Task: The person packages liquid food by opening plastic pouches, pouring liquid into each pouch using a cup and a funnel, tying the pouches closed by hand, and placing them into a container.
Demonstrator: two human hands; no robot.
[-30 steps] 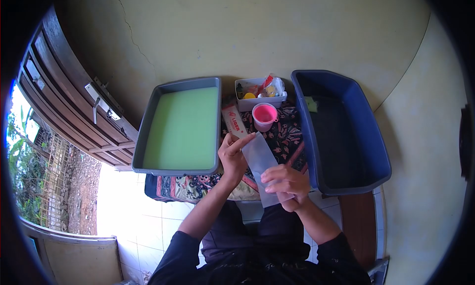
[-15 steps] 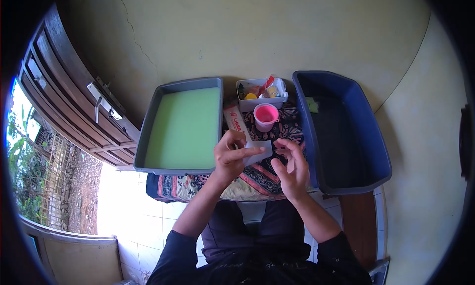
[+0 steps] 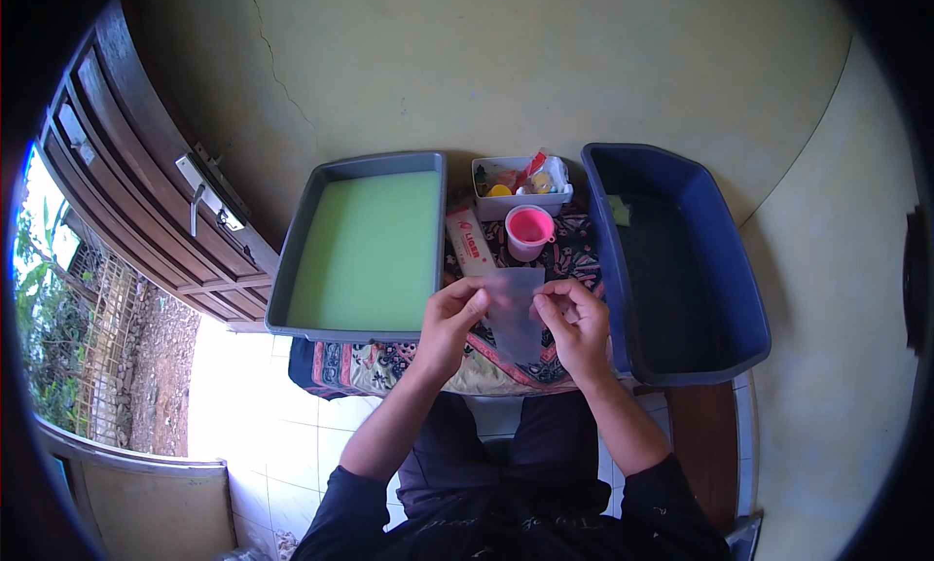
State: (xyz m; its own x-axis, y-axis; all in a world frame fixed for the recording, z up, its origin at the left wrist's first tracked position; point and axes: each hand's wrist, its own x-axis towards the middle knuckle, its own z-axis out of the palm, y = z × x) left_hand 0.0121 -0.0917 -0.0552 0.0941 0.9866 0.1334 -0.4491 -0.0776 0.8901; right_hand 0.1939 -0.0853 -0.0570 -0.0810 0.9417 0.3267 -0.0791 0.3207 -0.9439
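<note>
A small translucent plastic bag (image 3: 516,327) hangs upright between my hands, over the front of the table. Its upper left edge is pinched by my left hand (image 3: 450,327), thumb against fingers. On the other side, my right hand (image 3: 576,329) grips the upper right edge between thumb and forefinger. Just behind the bag lies a white pack with red "LIGER" lettering (image 3: 471,242). A pink cup (image 3: 528,234) stands on the patterned cloth (image 3: 569,264) beyond my hands. Whether the bag's mouth is parted, I cannot tell.
To the left sits a grey tub (image 3: 440,201) of pale green liquid. A deep blue tub (image 3: 608,269) with a small green item (image 3: 619,211) inside stands at right. A white box (image 3: 506,209) of packets is at the back. The wooden door (image 3: 165,181) opens outdoors.
My right hand has closed on the bag's right edge, having been apart from it before. The bag now hangs full length between both hands, and my left hand has changed its grip.
</note>
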